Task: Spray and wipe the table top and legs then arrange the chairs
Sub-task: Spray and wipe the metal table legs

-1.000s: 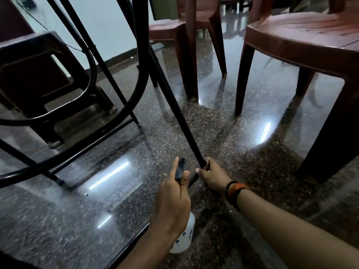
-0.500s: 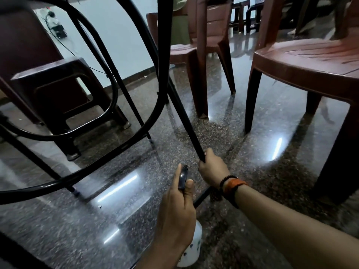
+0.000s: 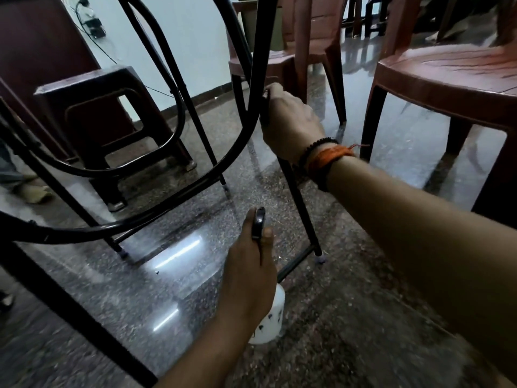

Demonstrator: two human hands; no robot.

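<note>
I look under the table at its black metal frame. My right hand is closed round the upper part of a slanted black table leg, with a dark bit showing at the fingers; I cannot tell if it is a cloth. My left hand grips a white spray bottle with a black trigger, held upright low over the floor, left of that leg's foot. A curved black brace loops across the left.
A brown plastic chair stands close on the right, another brown chair behind the leg. A dark plastic stool sits at the left by the wall. A person's foot shows at the far left. The floor is polished speckled stone.
My right hand has slid up the slanted leg from near its foot to its upper part. The left hand keeps the bottle in about the same place. The view has tilted upward.
</note>
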